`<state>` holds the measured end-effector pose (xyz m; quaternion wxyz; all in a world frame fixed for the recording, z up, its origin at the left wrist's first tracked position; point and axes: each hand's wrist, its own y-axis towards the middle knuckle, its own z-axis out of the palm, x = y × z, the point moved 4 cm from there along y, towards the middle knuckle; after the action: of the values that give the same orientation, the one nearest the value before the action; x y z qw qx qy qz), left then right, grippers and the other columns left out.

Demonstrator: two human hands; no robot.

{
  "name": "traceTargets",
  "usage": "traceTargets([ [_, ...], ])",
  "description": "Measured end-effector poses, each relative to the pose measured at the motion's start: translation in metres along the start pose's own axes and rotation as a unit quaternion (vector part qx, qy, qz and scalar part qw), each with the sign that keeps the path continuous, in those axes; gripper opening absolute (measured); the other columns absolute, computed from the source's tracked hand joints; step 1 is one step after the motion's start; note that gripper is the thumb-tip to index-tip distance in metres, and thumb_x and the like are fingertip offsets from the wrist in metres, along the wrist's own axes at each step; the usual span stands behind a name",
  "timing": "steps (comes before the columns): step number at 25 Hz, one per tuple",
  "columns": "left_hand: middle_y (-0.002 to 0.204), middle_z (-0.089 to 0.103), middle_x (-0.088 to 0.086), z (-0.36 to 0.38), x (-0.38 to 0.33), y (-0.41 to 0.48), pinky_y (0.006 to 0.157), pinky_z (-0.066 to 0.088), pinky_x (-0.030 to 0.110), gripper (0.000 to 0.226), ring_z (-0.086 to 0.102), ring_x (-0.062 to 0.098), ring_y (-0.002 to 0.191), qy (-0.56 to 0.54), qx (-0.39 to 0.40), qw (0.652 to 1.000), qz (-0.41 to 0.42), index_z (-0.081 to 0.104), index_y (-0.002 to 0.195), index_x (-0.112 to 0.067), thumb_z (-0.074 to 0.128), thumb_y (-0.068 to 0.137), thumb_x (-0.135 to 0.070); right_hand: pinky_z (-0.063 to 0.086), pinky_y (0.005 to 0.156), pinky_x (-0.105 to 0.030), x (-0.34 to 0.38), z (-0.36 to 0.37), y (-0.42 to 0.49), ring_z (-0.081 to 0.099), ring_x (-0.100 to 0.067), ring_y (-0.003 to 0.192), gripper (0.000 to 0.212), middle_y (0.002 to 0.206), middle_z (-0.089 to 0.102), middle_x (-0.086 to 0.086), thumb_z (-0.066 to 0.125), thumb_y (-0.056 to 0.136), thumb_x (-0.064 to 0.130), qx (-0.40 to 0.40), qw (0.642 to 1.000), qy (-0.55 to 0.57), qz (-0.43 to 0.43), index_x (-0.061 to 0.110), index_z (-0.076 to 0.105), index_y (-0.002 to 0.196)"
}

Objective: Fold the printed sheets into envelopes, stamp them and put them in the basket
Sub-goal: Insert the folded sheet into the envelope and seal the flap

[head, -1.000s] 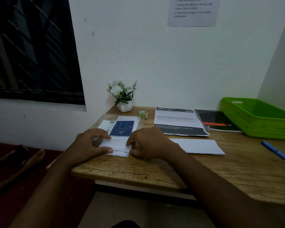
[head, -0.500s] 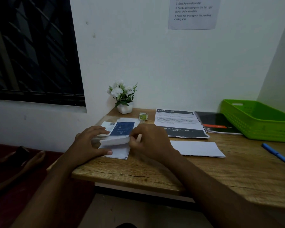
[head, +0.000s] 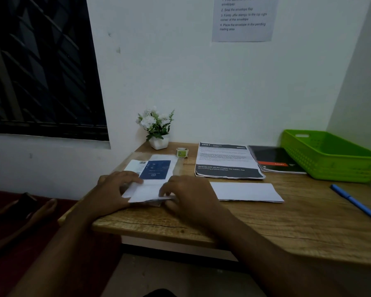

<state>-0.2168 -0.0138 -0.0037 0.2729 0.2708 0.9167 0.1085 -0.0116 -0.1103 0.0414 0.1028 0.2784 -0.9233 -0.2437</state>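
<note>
A printed sheet point(head: 153, 181) with a dark blue panel lies at the left of the wooden table point(head: 266, 219). Its near part is folded over as a white flap. My left hand point(head: 114, 189) presses on the sheet's left side, and my right hand point(head: 186, 194) pinches the flap's right edge. A plain white folded sheet point(head: 246, 191) lies just right of my right hand. Farther back lies another printed sheet point(head: 227, 160) with black bands. A small roll of stamps point(head: 182, 151) stands behind the folded sheet. The green basket point(head: 330, 155) sits at the far right.
A white flower pot point(head: 157, 130) stands at the back against the wall. A black notebook point(head: 274, 159) lies beside the basket. A blue pen point(head: 356, 203) rests near the right edge. A notice point(head: 243, 18) hangs on the wall. Another person's hand point(head: 36, 213) shows at the left.
The near flap of the printed sheet was lifted and has come down flatter over the sheet. My right hand has shifted slightly right along the flap's edge. The camera has tilted up a little.
</note>
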Motion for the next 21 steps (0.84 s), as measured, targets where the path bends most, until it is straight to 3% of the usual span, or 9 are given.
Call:
traceTargets([
  [2, 0.129, 0.052, -0.018, 0.0, 0.0, -0.002, 0.103, 0.04, 0.047, 0.07, 0.044, 0.01, 0.124, -0.029, 0.008, 1.0, -0.005, 0.057, 0.112, -0.052, 0.072, 0.048, -0.076, 0.046, 0.069, -0.028, 0.001, -0.003, -0.003, 0.062, -0.014, 0.088, 0.023, 0.101, 0.07, 0.004, 0.054, 0.091, 0.034, -0.04, 0.999, 0.014, -0.008, 0.026, 0.069, 0.107],
  [4, 0.126, 0.053, -0.021, -0.001, -0.001, -0.001, 0.099, 0.041, 0.05, 0.074, 0.046, 0.008, 0.121, -0.017, -0.005, 1.0, 0.002, 0.055, 0.114, -0.052, 0.069, 0.047, -0.081, 0.042, 0.067, -0.024, -0.003, -0.01, -0.009, 0.064, -0.013, 0.085, 0.021, 0.098, 0.072, 0.003, 0.057, 0.091, 0.032, -0.077, 0.996, 0.047, -0.002, 0.024, 0.071, 0.105],
  [9, 0.127, 0.046, -0.024, -0.009, -0.022, -0.005, 0.105, 0.025, 0.041, 0.069, 0.04, 0.006, 0.123, 0.016, -0.046, 0.997, 0.053, 0.048, 0.113, -0.06, 0.054, 0.05, -0.088, 0.051, 0.066, -0.021, -0.012, -0.039, -0.035, 0.063, -0.003, 0.08, 0.017, 0.091, 0.073, 0.013, 0.064, 0.089, 0.033, -0.141, 0.973, 0.173, 0.064, 0.028, 0.074, 0.102],
  [11, 0.129, 0.051, -0.019, -0.011, -0.033, -0.005, 0.104, 0.028, 0.045, 0.062, 0.044, 0.008, 0.122, -0.028, -0.068, 0.994, 0.078, 0.047, 0.116, -0.063, 0.057, 0.058, -0.081, 0.052, 0.063, -0.019, -0.021, -0.05, -0.049, 0.065, -0.004, 0.075, 0.013, 0.082, 0.072, 0.015, 0.066, 0.088, 0.029, -0.171, 0.944, 0.261, 0.106, 0.026, 0.075, 0.097],
  [13, 0.123, 0.06, -0.014, -0.011, -0.043, -0.004, 0.098, 0.04, 0.05, 0.048, 0.054, 0.011, 0.116, -0.087, -0.112, 0.985, 0.1, 0.061, 0.115, -0.045, 0.064, 0.07, -0.061, 0.055, 0.063, -0.023, -0.032, -0.06, -0.061, 0.07, -0.008, 0.072, 0.01, 0.077, 0.074, 0.007, 0.067, 0.087, 0.023, -0.198, 0.899, 0.357, 0.156, 0.023, 0.074, 0.094],
  [15, 0.111, 0.067, -0.016, -0.008, -0.06, -0.003, 0.091, 0.048, 0.041, 0.037, 0.06, 0.007, 0.105, -0.13, -0.158, 0.974, 0.097, 0.067, 0.11, -0.031, 0.069, 0.075, -0.043, 0.058, 0.063, -0.028, -0.042, -0.067, -0.071, 0.073, -0.015, 0.074, 0.012, 0.08, 0.076, -0.002, 0.065, 0.088, 0.017, -0.22, 0.849, 0.438, 0.198, 0.017, 0.073, 0.097],
  [17, 0.096, 0.069, -0.022, -0.007, -0.08, 0.0, 0.079, 0.048, 0.024, 0.025, 0.061, 0.001, 0.092, -0.165, -0.188, 0.965, 0.085, 0.068, 0.098, -0.033, 0.076, 0.074, -0.032, 0.06, 0.063, -0.032, -0.051, -0.073, -0.079, 0.074, -0.022, 0.075, 0.017, 0.086, 0.076, -0.006, 0.061, 0.09, 0.016, -0.236, 0.814, 0.479, 0.23, 0.01, 0.072, 0.101],
  [21, 0.088, 0.064, -0.03, -0.015, -0.106, 0.017, 0.065, 0.042, 0.008, 0.022, 0.059, -0.003, 0.078, -0.162, -0.212, 0.957, 0.116, 0.066, 0.08, -0.041, 0.068, 0.062, -0.055, 0.057, 0.057, -0.034, -0.072, -0.085, -0.097, 0.074, -0.027, 0.075, 0.021, 0.091, 0.075, -0.008, 0.053, 0.095, 0.019, -0.263, 0.783, 0.491, 0.278, 0.009, 0.071, 0.098],
])
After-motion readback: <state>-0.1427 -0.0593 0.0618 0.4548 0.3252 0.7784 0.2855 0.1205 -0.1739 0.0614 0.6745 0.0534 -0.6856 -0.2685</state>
